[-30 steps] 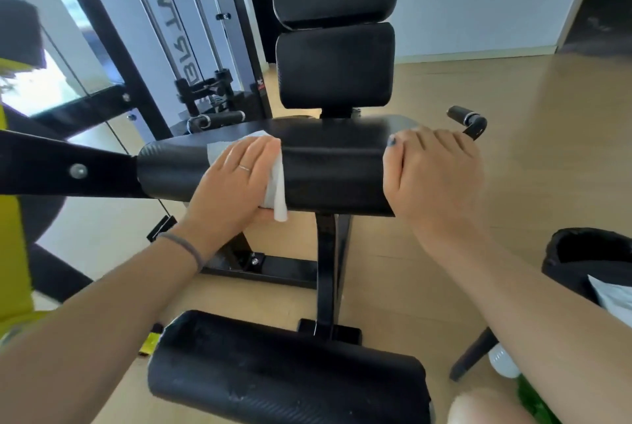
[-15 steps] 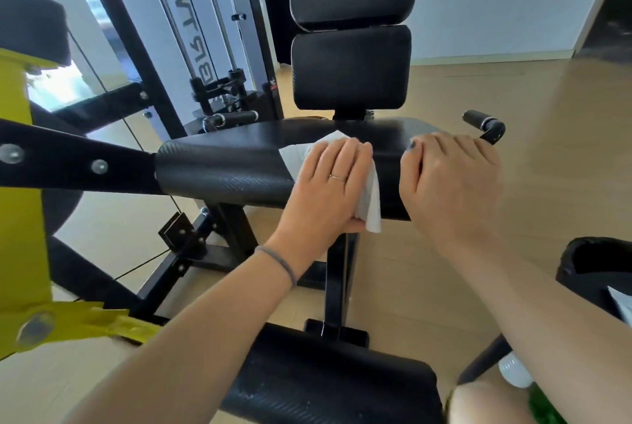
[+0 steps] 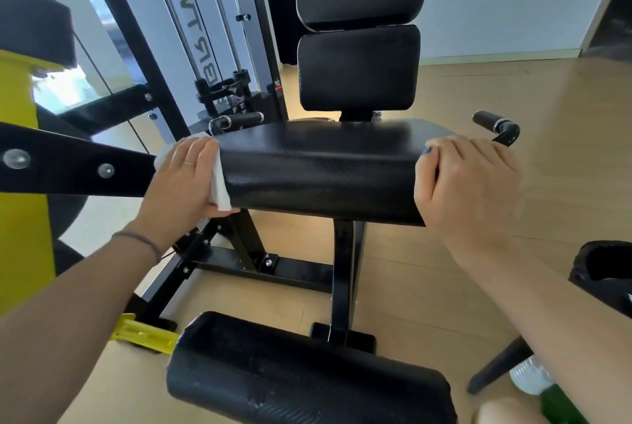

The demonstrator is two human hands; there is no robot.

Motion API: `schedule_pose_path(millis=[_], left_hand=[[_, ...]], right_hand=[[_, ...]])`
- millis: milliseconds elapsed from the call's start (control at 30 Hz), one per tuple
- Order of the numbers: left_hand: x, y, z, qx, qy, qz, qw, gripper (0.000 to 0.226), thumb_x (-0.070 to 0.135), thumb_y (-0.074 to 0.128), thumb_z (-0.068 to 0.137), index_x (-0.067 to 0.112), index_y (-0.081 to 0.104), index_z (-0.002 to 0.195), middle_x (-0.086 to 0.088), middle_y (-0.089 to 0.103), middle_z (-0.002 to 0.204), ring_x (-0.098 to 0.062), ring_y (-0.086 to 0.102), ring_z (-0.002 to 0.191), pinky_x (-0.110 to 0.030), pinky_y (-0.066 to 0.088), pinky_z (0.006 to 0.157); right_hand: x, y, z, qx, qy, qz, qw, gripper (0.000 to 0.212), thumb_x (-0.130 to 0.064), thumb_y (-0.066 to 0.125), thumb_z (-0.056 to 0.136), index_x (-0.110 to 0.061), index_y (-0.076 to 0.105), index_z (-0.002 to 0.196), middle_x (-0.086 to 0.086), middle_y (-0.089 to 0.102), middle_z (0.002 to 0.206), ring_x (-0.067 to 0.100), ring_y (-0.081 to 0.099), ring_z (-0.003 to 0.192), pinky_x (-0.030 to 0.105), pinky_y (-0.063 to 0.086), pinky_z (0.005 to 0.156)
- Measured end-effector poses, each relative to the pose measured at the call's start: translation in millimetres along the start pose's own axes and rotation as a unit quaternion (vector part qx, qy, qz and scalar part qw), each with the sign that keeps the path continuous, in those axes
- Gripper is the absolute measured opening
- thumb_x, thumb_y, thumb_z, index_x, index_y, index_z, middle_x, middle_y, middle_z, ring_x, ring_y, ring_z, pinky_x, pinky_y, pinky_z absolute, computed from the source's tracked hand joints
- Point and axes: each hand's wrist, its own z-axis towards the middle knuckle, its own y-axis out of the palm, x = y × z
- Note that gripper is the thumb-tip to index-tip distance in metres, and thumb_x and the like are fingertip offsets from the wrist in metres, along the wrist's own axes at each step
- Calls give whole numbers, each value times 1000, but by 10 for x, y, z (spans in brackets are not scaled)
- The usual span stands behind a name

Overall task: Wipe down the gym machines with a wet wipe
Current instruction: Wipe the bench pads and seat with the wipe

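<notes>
Nearest the camera, lay a lower black roller pad, crosswise, untouched by either hand

Beyond it, at arm's reach, ran the upper roller pad with its long axis left to right, spanning the gap between the two hands

At its left end, sat the left hand, palm down, fingers lying fairly straight and together over the top, pressing the wet wipe against the pad's curve; showed white folds of the wipe at the hand's right edge and a little past the fingertips

At the right end, rested the right hand, fingers curled over the pad's top with the thumb on the near face, gripping and steadying the roller, holding no wipe

Judged: from the wiping hand, stretched the whole uncovered length of the pad to the right, so any next stroke would likely travel along that axis toward the bracing hand; left hand alone placed for it, forearm reaching in from lower left, wrist roughly level

Farther back, stood the seat, touching or just behind the roller — could not tell which — then the upright back cushions, and a side handle just past the right hand
</notes>
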Motion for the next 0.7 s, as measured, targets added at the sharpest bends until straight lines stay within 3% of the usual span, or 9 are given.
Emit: schedule_pose_path(millis=[133, 267, 433, 633, 700], left_hand=[[857, -109, 166, 56, 103, -16, 993, 117, 33, 97, 53, -2, 34, 145, -21, 46, 143, -39, 42, 133, -45, 22, 120], [1556, -137, 246, 99, 159, -48, 981, 112, 54, 82, 72, 0, 25, 151, -18, 39, 151, -35, 38, 139, -50, 23, 123], [1063, -91, 274, 88, 184, -67, 977, 115, 65, 82, 64, 7, 34, 150, -12, 44, 150, -29, 41, 137, -44, 24, 121], [-17, 17, 15, 14, 22, -48, 999, 116, 63, 89, 52, 10, 41, 144, -14, 49, 146, -35, 44, 135, -48, 29, 118], [-262, 36, -16, -6, 4, -43, 999, 116, 58, 92, 52, 9, 41, 143, -15, 49, 146, -38, 46, 133, -52, 36, 114]], right_hand=[[-14, -5, 5, -5, -1, -4, 1000, 46, -26, 31, 106, -11, 67, 82, 7, 69, 77, 32, 59, 70, 40, 40, 73], [0, -24, -8, -21, 1, -3, 1000, 44, -25, 33, 106, -10, 69, 86, 8, 71, 80, 32, 61, 73, 41, 41, 75], [25, -22, -13, -35, -5, 4, 999, 40, -23, 36, 105, -9, 70, 90, 9, 73, 84, 33, 63, 77, 43, 44, 76], [28, 7, -24, -23, -1, 0, 1000, 40, -23, 36, 105, -10, 70, 89, 8, 73, 84, 32, 63, 75, 43, 45, 75], [17, 3, -20, -18, -9, 5, 1000, 42, -24, 34, 105, -10, 70, 88, 8, 72, 83, 31, 62, 74, 42, 44, 74]])
